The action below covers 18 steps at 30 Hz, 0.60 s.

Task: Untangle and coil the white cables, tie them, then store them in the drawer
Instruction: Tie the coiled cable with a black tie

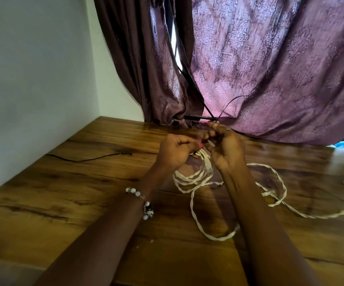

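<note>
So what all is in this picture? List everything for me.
white cable: one twisted length, white, several loops bunched between the hands, the rest trailing over the table to the right
black cord: one, black, lying on the table at left
table: one, brown wood grain
curtains: purple, patterned, hanging behind the table
wall: white, at left
bracelet: one, white beads, on the left wrist
ring: one, silver, on a right finger
left hand: grips the loops
right hand: grips the loops
</note>
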Each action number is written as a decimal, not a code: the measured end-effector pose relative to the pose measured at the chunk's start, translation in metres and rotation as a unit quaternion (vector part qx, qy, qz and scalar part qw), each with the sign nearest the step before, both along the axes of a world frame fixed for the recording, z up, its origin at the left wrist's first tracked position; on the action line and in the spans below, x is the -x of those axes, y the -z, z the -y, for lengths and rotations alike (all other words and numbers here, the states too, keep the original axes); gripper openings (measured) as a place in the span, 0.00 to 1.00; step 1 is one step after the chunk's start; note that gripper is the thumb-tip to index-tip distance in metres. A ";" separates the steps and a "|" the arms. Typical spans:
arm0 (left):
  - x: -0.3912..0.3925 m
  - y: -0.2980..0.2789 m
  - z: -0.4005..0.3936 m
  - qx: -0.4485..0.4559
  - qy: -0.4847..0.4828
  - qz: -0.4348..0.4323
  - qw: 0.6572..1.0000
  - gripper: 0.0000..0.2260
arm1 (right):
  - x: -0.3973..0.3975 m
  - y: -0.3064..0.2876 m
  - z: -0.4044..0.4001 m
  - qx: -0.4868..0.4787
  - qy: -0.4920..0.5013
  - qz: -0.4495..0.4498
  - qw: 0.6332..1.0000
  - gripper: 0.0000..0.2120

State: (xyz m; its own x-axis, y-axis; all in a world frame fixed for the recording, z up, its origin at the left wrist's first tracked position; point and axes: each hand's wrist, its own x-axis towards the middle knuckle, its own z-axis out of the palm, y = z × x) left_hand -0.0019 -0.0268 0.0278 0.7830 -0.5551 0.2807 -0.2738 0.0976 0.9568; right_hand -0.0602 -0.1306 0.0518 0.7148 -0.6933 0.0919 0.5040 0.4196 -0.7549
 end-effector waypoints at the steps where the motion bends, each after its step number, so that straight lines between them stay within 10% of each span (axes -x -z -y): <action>1: -0.001 0.002 0.002 -0.012 -0.006 0.018 1.000 0.06 | -0.002 -0.001 0.003 -0.019 -0.001 -0.013 1.000 0.09; 9: -0.002 0.009 0.011 -0.018 -0.074 0.094 0.993 0.04 | -0.002 -0.006 -0.005 0.087 0.094 0.011 0.992 0.08; 18: -0.025 0.003 -0.005 0.092 -0.004 -0.310 0.946 0.12 | -0.001 0.022 -0.017 0.482 -0.015 -0.025 0.876 0.05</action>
